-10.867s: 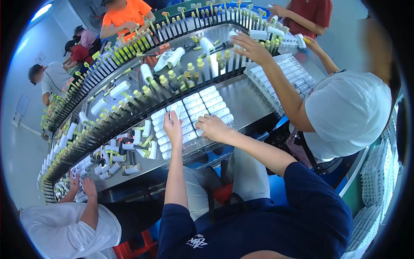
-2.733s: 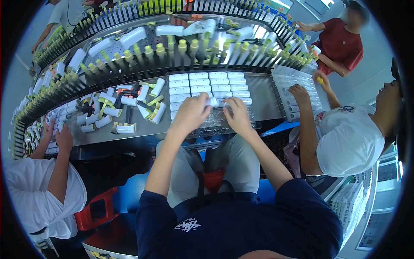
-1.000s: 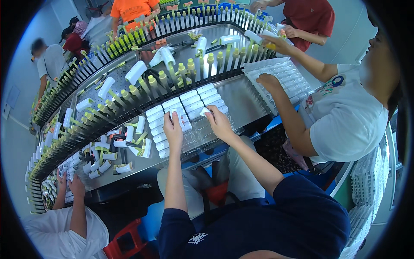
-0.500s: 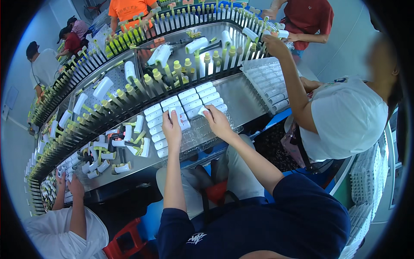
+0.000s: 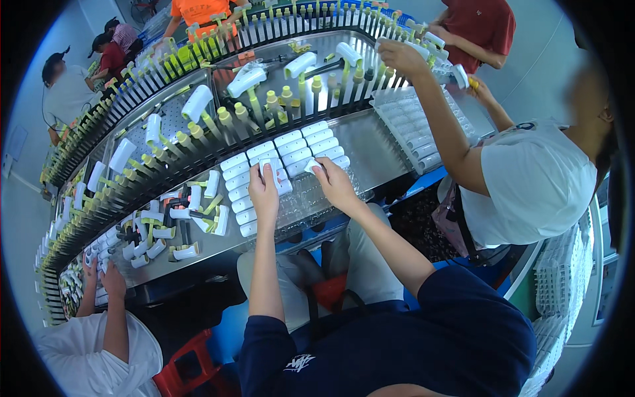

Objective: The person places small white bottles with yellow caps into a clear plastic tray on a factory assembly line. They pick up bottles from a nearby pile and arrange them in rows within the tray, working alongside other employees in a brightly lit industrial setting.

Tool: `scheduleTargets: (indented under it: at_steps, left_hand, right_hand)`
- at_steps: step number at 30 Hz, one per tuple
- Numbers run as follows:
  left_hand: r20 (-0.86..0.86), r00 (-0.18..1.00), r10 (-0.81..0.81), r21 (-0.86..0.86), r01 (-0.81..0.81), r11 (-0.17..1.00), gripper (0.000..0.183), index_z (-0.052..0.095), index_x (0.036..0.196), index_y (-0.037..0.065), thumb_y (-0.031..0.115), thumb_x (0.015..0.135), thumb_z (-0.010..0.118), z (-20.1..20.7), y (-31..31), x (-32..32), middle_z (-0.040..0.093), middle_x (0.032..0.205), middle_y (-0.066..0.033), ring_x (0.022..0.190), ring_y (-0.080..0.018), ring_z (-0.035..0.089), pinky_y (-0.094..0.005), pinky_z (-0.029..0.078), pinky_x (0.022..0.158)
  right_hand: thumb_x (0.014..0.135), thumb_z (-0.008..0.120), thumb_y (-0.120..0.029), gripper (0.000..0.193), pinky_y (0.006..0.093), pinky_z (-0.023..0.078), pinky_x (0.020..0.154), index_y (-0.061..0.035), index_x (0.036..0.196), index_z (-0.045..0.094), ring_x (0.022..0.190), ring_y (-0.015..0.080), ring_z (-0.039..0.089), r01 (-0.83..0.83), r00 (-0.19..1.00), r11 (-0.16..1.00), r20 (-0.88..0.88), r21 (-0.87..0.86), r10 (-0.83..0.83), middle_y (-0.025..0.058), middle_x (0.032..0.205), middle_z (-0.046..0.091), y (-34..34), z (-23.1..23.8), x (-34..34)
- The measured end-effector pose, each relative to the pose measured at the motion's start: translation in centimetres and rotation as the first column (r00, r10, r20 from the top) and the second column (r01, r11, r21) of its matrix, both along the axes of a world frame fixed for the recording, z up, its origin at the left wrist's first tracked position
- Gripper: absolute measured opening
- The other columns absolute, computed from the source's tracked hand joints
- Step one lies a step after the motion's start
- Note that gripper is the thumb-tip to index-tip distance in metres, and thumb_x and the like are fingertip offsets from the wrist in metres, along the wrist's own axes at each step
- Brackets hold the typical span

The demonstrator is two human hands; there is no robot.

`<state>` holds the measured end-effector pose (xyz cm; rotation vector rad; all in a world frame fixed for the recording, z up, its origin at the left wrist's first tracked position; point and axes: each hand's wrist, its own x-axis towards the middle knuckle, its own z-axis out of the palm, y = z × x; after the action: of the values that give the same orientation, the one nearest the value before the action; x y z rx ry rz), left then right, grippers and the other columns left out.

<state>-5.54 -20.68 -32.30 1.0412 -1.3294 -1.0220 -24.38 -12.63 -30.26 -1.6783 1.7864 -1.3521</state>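
In front of me a clear plastic tray (image 5: 309,210) bears rows of white rounded plastic casings (image 5: 289,150). My left hand (image 5: 264,195) is closed, thumb up, on a white casing (image 5: 270,164) over the tray's middle rows. My right hand (image 5: 337,185) pinches a small white piece (image 5: 311,165), possibly a folded cloth, beside the right-hand rows. The fingers partly hide what both hands hold.
Beyond the tray curves a line of black posts with yellow-green tips (image 5: 225,118), some bearing white casings. Loose casings with yellow-green holders (image 5: 182,215) lie to the left. Co-workers sit at both sides; another filled tray (image 5: 410,126) stands at right.
My hands stay nearly in place. The posts and the casings on them have shifted along the line. The right-hand co-worker's far hand has come up with a yellow-ended piece.
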Motion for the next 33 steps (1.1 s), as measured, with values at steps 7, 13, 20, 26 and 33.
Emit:
scheduleTargets:
  at_steps: [7, 13, 20, 26, 33]
  left_hand:
    - [0.0, 1.0, 0.023, 0.012, -0.023, 1.0, 0.028, 0.064, 0.111, -0.001, 0.025, 0.112, 0.057, 0.9, 0.6, -0.1, 0.071, 0.081, -0.0066, 0.072, -0.0111, 0.066, -0.0285, 0.052, 0.065]
    - [0.003, 1.0, 0.019, -0.003, -0.019, 1.0, 0.028, 0.064, 0.112, -0.001, 0.025, 0.112, 0.057, 1.0, 0.6, -0.2, 0.07, 0.082, -0.006, 0.071, -0.0105, 0.065, -0.0283, 0.051, 0.065]
    - [-0.003, 1.0, 0.023, -0.013, -0.023, 1.0, 0.028, 0.064, 0.112, -0.002, 0.025, 0.112, 0.057, 1.0, 0.6, -0.1, 0.069, 0.081, -0.0052, 0.071, -0.0101, 0.065, -0.028, 0.051, 0.065]
    - [-0.002, 1.0, 0.017, -0.008, -0.017, 1.0, 0.028, 0.064, 0.113, -0.002, 0.026, 0.112, 0.057, 1.0, 0.6, -0.1, 0.07, 0.081, -0.0061, 0.072, -0.0105, 0.066, -0.0283, 0.052, 0.065]
    - [-0.018, 1.0, 0.013, 0.004, -0.013, 1.0, 0.028, 0.064, 0.112, -0.001, 0.027, 0.112, 0.057, 0.9, 0.6, -0.1, 0.071, 0.083, -0.0072, 0.072, -0.0107, 0.067, -0.0282, 0.052, 0.065]
  right_hand:
    - [0.108, 0.06, -0.028, 0.035, 0.0487, 0.052, 0.082, 0.003, 0.124, 0.063, 0.093, 0.0447, 0.069, 0.01, 1.0, 0.999, 0.006, 0.033, -0.01, 0.0273, 0.102, 0.071, 0.1, 0.2, 0.2]
    - [0.109, 0.06, -0.027, 0.032, 0.0406, 0.05, 0.073, 0.0007, 0.126, 0.063, 0.078, 0.0302, 0.066, 0.026, 0.998, 0.999, -0.053, -0.036, -0.028, 0.0193, 0.091, 0.069, -0.1, -0.6, -0.1]
    - [0.108, 0.061, -0.029, 0.036, 0.0481, 0.051, 0.079, 0.0029, 0.125, 0.063, 0.088, 0.0422, 0.067, 0.01, 1.0, 1.0, -0.017, 0.025, -0.01, 0.0258, 0.097, 0.07, 0.1, -0.1, 0.1]
    - [0.108, 0.061, -0.029, 0.035, 0.0475, 0.051, 0.078, 0.0022, 0.124, 0.063, 0.086, 0.0409, 0.067, 0.027, 0.999, 0.999, -0.035, 0.019, -0.026, 0.0249, 0.097, 0.07, 0.2, 0.0, 0.2]
    - [0.107, 0.062, -0.029, 0.036, 0.0477, 0.052, 0.08, 0.0025, 0.124, 0.064, 0.089, 0.0424, 0.068, 0.03, 0.999, 0.999, -0.019, 0.025, -0.03, 0.0258, 0.101, 0.071, 0.3, 0.1, 0.4]
